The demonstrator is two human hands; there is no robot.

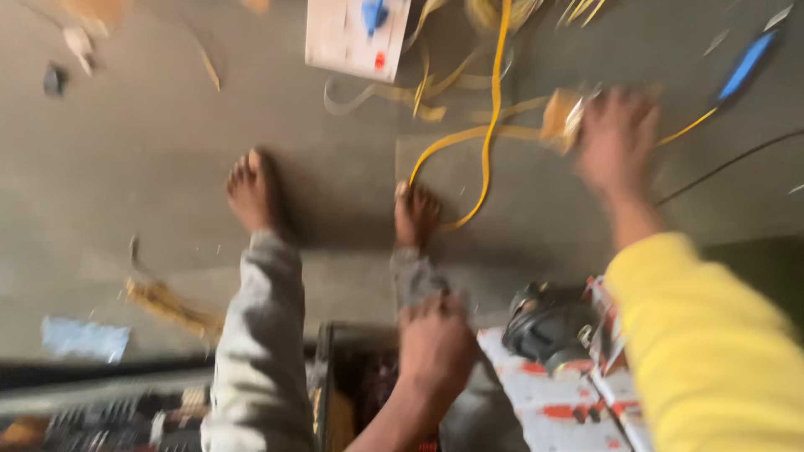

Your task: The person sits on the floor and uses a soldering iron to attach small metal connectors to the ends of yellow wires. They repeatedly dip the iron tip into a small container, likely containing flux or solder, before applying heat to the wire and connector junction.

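The picture is motion-blurred. My right hand (618,138), in a yellow sleeve, reaches out over the floor and is closed on a small tan object (561,119) with a yellow cable (490,125) running from it. My left hand (435,339) rests low, fingers curled on my right knee beside the edge of a dark box (339,377); what it grips is unclear. My two bare feet (255,192) stand on the grey concrete floor, legs in grey trousers.
A white board (356,38) with a blue part lies at the top. A blue-handled tool (745,63) lies top right. A dark round motor-like part (548,326) sits on a red-and-white surface. Wood shavings (167,305) and scraps lie on the floor at left.
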